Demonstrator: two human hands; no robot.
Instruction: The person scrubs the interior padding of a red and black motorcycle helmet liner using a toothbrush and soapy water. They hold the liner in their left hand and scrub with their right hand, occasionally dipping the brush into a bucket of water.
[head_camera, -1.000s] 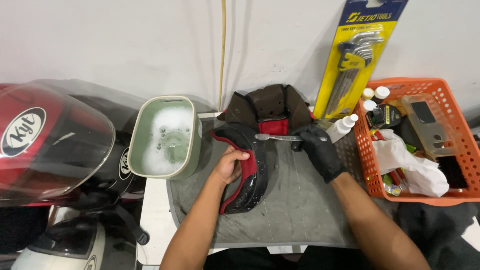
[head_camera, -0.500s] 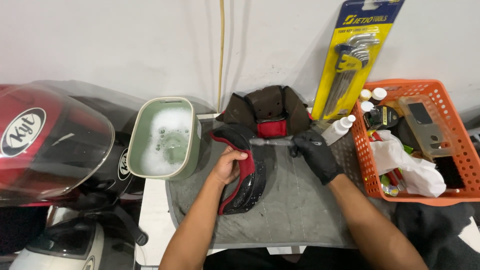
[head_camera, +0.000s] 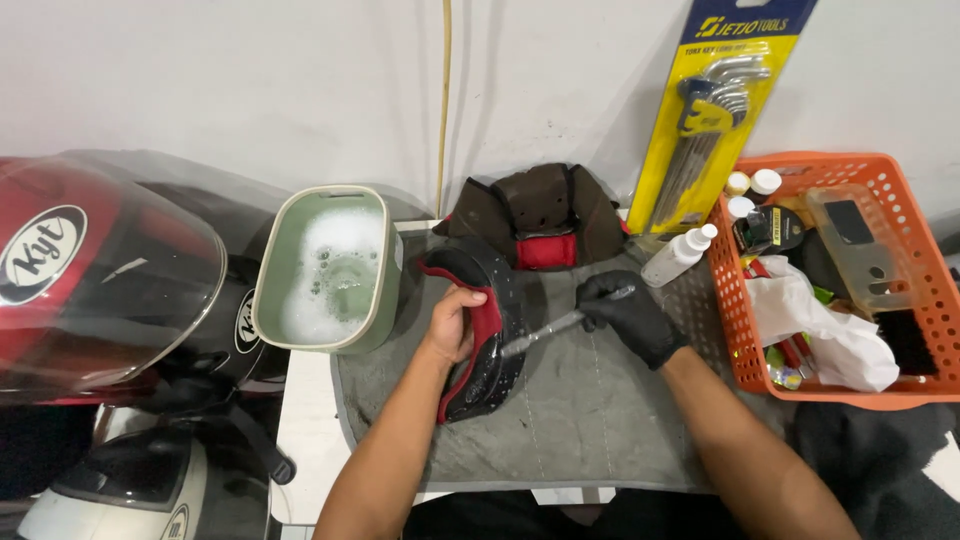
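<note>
My bare left hand (head_camera: 455, 322) grips a curved black helmet pad with red trim (head_camera: 480, 340), holding it on edge on a grey towel (head_camera: 590, 420). My right hand (head_camera: 630, 315), in a black glove, is closed around a thin brush (head_camera: 545, 333) whose tip touches the pad's inner side. A second dark brown and red liner piece (head_camera: 540, 215) lies flat at the towel's far edge. Just left of the pad stands a green tub of soapy water (head_camera: 330, 270).
Red and black helmets (head_camera: 95, 280) fill the left side, a white one (head_camera: 120, 490) below them. An orange basket (head_camera: 830, 275) with bottles, a rag and a brush sits at the right. A white spray bottle (head_camera: 678, 256) and a yellow card of hex keys (head_camera: 705, 120) stand near the wall.
My gloved right hand dropped lower and nearer, bringing the brush tip from the pad's upper end down to its middle. My left hand kept its hold on the pad.
</note>
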